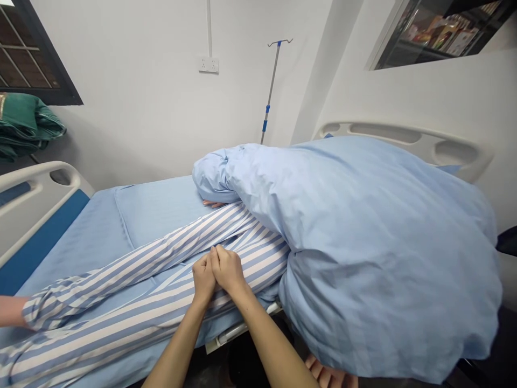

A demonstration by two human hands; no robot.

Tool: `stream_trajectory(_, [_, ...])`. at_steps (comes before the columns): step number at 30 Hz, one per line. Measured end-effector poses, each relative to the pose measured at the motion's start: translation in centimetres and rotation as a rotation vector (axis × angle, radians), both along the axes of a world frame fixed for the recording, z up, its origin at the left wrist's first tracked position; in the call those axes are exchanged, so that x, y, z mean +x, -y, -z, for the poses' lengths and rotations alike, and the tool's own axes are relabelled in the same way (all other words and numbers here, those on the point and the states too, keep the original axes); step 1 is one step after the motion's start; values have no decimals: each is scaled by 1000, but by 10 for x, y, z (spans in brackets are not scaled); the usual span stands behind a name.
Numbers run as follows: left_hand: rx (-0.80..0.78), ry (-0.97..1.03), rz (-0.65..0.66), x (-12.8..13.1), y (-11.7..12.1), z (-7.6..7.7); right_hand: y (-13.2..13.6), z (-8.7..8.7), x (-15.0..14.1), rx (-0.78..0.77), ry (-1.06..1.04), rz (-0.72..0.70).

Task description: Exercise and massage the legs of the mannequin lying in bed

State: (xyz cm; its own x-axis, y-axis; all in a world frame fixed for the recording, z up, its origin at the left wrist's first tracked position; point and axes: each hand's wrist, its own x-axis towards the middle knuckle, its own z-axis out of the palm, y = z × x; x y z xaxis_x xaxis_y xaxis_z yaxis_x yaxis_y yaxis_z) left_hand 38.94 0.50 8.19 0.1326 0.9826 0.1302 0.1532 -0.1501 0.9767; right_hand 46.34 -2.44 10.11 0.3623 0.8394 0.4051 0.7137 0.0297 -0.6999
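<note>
My left hand [204, 277] and my right hand [226, 268] are both closed into fists, side by side and touching at the knuckles. They are over the near thigh of the blue-and-white striped trousers [161, 310] on a figure lying on the bed. Whatever my curled fingers may grip is hidden. A light blue quilt [363, 231] covers the figure's upper body and bunches up to the right of my hands. Fingertips [214, 203] show under its far edge, and the figure's near hand [329, 372] hangs out below it. A bare ankle [14, 311] emerges from the far trouser leg.
The bed has a blue sheet [157, 196], a footboard [44, 188] at left and a headboard [412, 137] at right. An IV pole [271, 89] stands behind it by the wall. Folded green cloth [28, 124] lies beyond the footboard. A bed rail [238, 331] runs along the near side.
</note>
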Motion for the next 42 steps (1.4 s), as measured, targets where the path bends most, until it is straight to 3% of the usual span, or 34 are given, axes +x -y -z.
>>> stream_trajectory(4, [31, -38, -11, 2, 2, -1, 2, 5, 6, 17, -52, 5])
stream_trajectory(10, [-4, 74, 5, 24, 7, -14, 1, 13, 13, 137, -340, -7])
stream_trajectory(14, [1, 89, -40, 37, 12, -15, 0, 12, 19, 187, -483, -1])
stream_trajectory(17, [19, 51, -45, 38, 13, -10, 0, 6, 22, 157, -450, 2])
stream_trajectory(23, [10, 88, -19, 37, 11, -2, 2, -10, 32, 83, -133, -68])
stream_trajectory(32, [-27, 136, 50, 51, 9, -14, -1, 9, 44, 174, -460, -69])
stream_trajectory(36, [-51, 187, 0, 65, 8, -17, -3, 12, 50, 212, -638, -72])
stream_trajectory(42, [24, 81, -17, 68, 9, -8, -4, 4, 55, 189, -565, -69])
